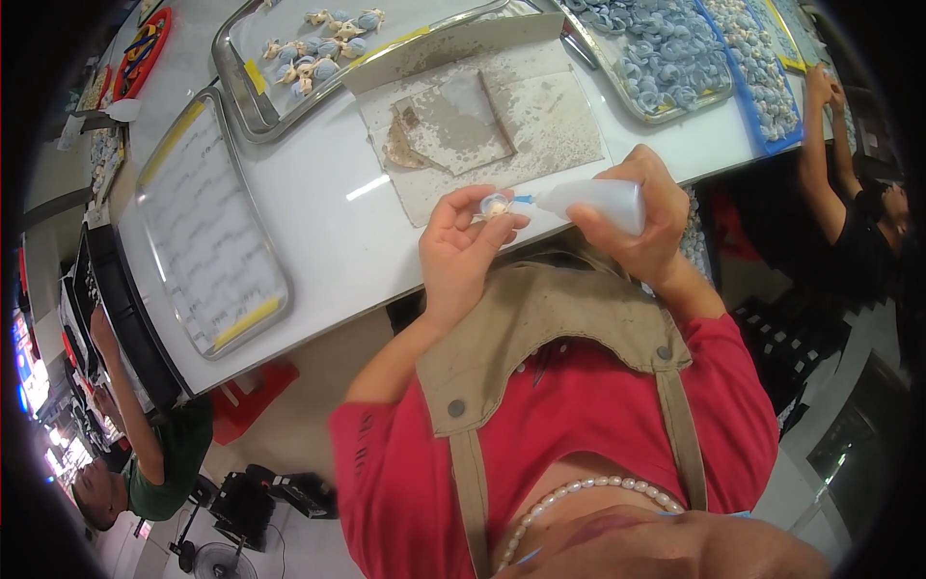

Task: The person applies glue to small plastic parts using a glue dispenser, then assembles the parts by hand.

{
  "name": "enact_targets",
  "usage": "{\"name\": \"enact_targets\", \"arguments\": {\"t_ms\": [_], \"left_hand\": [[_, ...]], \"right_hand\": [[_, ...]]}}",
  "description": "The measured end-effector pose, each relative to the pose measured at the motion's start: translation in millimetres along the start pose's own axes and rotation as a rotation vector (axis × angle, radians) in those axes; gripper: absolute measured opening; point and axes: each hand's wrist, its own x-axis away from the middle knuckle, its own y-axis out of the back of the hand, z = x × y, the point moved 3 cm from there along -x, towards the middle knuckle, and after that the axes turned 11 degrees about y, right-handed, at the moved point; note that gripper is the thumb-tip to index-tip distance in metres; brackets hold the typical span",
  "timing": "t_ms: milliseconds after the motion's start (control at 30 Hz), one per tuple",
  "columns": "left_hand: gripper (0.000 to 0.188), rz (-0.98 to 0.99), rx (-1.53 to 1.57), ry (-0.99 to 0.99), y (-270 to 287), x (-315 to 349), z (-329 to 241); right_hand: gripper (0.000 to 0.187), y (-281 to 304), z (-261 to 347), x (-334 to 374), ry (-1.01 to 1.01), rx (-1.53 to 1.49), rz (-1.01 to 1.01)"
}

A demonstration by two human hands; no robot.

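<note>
My left hand [463, 241] pinches a small piece [496, 206], a cream-coloured part set in a pale, cup-like shell. Wrapped round a translucent white squeeze bottle [610, 204] are the fingers of my right hand [648, 212]. The bottle lies on its side in the air, and its narrow blue nozzle [522, 199] points left at the piece, very close to it. Whether the tip touches the piece, I cannot tell. Both hands are above the near edge of the white table [338, 261], just in front of a stained cardboard sheet [569, 145].
Beyond the cardboard, a metal tray [224, 58] holds several small blue-and-cream turtle-like figures [323, 58]. Blue shells [666, 53] fill another tray; a blue tray [793, 138] holds cream parts. At left lies a sheet-lined tray [207, 232]. Other people work at left [145, 454] and right [849, 212].
</note>
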Motion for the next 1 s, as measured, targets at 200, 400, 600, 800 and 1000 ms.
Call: {"name": "enact_targets", "arguments": {"t_ms": [200,400,600,800,1000], "left_hand": [[0.031,0.008,0.048,0.026,5,-3,0],[0.031,0.054,0.059,0.006,1,-7,4],[0.031,0.101,-0.002,-0.024,1,-6,0],[0.031,0.058,-0.058,-0.038,-2,-6,-2],[0.030,0.089,-0.076,0.001,-12,-8,2]], "right_hand": [[0.028,1,-12,8,-0.155,-0.110,-0.085],[0.020,-37,-68,14,-0.488,-0.333,-0.377],[0.019,-37,-91,6,-0.276,0.131,-0.098],[0.022,21,-134,-13,-0.084,0.521,0.049],[0.024,23,-169,-27,-0.012,0.611,0.324]]}}
